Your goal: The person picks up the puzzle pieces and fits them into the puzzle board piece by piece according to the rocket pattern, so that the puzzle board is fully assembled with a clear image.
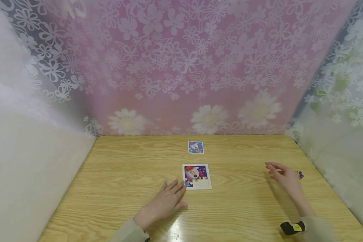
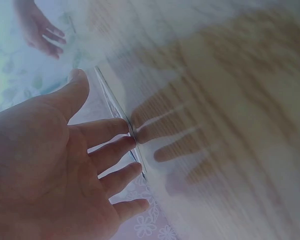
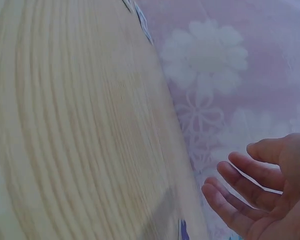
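A square white-rimmed jigsaw puzzle [image 1: 202, 185] lies flat in the middle of the table. Its picture shows a round white figure with red on a purple starry ground, and a blank white patch fills the lower right. My left hand [image 1: 163, 203] is at its lower left corner, fingers straight and spread, fingertips right at the edge. On the right, my right hand [image 1: 285, 181] hovers over the table with loosely bent fingers; the right wrist view shows nothing between them. Small purple and yellow puzzle pieces [image 1: 300, 174] lie just beyond it, partly hidden by that hand.
Behind the puzzle lies a small picture card [image 1: 196, 147] with a similar figure on blue. The wood-grain table [image 1: 133, 161] meets a pink flowered curtain [image 1: 169, 74] at the back. Pale hangings close in both sides.
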Motion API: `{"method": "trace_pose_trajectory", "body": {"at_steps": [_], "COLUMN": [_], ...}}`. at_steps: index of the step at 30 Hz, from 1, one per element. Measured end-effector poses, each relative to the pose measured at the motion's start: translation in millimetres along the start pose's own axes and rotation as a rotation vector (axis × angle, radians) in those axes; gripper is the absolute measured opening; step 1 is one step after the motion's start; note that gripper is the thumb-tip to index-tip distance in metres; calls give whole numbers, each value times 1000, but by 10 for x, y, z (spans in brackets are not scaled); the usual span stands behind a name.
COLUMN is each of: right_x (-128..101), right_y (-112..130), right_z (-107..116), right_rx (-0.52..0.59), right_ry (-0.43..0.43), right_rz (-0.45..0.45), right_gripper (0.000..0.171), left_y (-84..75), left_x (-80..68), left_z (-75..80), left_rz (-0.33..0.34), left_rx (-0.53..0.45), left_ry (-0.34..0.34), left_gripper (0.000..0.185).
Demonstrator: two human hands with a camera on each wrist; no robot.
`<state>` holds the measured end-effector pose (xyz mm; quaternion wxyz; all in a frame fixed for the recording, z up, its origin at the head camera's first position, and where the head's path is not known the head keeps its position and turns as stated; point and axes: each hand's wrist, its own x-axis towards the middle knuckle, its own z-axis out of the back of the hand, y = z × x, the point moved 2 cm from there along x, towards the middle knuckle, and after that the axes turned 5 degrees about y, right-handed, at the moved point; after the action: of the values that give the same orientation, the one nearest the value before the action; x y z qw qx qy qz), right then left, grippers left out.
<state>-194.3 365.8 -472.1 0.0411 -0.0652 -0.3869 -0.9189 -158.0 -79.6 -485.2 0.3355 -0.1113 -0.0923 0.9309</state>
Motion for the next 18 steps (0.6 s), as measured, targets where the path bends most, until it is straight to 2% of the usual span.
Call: {"method": "trace_pose_trajectory", "body": {"at_steps": [3, 7, 12, 18], "right_x": [-34, -61, -77, -54], "right_y": [-89, -213, -308, -348], "right_z": [96, 180, 237, 288], "right_rx": [-60, -180, -305, -319], "right_ry": [-29, -25, 49, 150], "right_rz": [-25, -75, -101, -153], "right_gripper": [43, 42, 37, 40], "left_y": [-4, -7, -15, -24], "left_x": [-6, -11, -14, -14], "left_z": [2, 1, 17, 36], "left_rz": [0, 4, 6, 3], "left_rx": [-5, -6, -11, -15], "left_ry": [2, 3, 4, 5], "left_gripper": [67, 67, 67, 67]}}
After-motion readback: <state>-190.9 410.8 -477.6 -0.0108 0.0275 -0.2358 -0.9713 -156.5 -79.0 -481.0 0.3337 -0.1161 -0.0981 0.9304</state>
